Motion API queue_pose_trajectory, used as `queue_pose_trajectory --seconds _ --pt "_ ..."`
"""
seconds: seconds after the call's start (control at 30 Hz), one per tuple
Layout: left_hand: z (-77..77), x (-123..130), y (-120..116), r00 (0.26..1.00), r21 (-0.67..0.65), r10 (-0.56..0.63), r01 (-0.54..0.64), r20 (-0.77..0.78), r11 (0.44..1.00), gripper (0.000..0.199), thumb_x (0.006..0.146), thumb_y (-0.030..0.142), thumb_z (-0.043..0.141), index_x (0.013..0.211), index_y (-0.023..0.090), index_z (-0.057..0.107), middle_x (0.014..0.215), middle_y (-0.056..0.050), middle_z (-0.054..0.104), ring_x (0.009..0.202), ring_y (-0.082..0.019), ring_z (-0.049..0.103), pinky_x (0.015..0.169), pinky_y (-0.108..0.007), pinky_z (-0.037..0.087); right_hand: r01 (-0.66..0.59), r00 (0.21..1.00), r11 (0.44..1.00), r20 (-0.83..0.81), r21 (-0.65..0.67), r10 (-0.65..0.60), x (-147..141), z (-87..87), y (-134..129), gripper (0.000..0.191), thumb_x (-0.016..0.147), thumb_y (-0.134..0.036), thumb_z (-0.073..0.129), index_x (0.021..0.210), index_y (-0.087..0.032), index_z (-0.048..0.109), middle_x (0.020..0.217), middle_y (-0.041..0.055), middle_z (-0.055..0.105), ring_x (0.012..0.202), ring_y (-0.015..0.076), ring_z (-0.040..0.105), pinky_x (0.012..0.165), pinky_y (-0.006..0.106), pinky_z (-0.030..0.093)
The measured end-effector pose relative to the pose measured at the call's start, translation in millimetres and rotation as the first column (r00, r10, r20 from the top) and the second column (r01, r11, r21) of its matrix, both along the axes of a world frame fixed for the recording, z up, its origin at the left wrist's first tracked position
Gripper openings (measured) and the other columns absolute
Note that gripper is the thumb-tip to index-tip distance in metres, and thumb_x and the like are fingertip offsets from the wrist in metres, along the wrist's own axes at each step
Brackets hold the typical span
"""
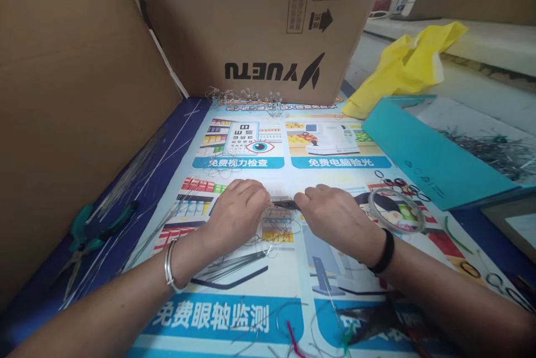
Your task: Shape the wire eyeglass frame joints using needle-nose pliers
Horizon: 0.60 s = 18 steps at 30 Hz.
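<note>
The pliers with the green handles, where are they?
In the head view, the green-handled pliers lie at the left, on the blue surface beside the brown cardboard and some thin wires, left of the left hand.

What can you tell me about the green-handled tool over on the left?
It looks like a pair of pliers, with two dark teal grips, plastic or rubber by their look, and bare metal jaws. It lies on the blue surface near the cardboard wall, handles spread, jaws slightly apart and pointing toward the person. Thin wires lie around it; whether any touch it is unclear. No hand is on it.
</note>
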<state>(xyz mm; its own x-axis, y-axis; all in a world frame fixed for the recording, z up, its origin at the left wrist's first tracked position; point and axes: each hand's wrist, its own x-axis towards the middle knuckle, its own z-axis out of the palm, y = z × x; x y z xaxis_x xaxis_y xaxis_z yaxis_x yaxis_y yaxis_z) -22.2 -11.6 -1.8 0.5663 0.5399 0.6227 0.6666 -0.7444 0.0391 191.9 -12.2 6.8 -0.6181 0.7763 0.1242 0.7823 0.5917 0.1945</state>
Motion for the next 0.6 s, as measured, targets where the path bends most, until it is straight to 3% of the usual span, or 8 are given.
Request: queue_pose_trajectory --seconds 0.27,0.4,0.6 --pt "-4.3 -1.8 2.6 0.999 -0.029 0.035 -0.035 -0.005 0.999 0.009 0.088 0.015 0.047 0.079 0.017 0.049 0.082 -0.005 0.064 0.083 -0.019 0.058 0.07 -0.033 0.045 0.029 0.998 0.991 -0.053 -0.134 -0.036 -0.2 -1.7 2.5 0.011 0.084 -0.019 0.046 0.083 -0.019 0.057 0.075 0.003 0.062 0.068 0.016 0.052 0.055 0.028 0.019" --pt "-5.6 -2.4 3.7 0.998 -0.026 0.055 -0.055 -0.018 0.998 0.009 0.089 0.016 0.046 0.079 0.017 0.049 0.083 -0.006 0.064 0.083 -0.02 0.058 0.071 -0.033 0.045 0.005 0.999 0.996 -0.032 -0.093 -0.008 0.0 0.1 1.7 0.011 0.083 -0.017 0.046 0.081 -0.018 0.057 0.075 0.004 0.061 0.069 0.0162 0.05 0.057 0.029 0.021" --pt "-4.2 -2.3 4.0 1.0 -0.02 -0.004 0.004 -0.004 1.0 0.008 0.088 0.016 0.047 0.081 0.017 0.051 0.085 -0.006 0.064 0.086 -0.019 0.058 0.074 -0.034 0.045 0.011 1.0 0.998 -0.025 -0.059 -0.012 0.0 1.6 -0.8 0.012 0.081 -0.012 0.046 0.079 -0.019 0.056 0.073 0.0037 0.06 0.066 0.0167 0.049 0.055 0.03 0.019"
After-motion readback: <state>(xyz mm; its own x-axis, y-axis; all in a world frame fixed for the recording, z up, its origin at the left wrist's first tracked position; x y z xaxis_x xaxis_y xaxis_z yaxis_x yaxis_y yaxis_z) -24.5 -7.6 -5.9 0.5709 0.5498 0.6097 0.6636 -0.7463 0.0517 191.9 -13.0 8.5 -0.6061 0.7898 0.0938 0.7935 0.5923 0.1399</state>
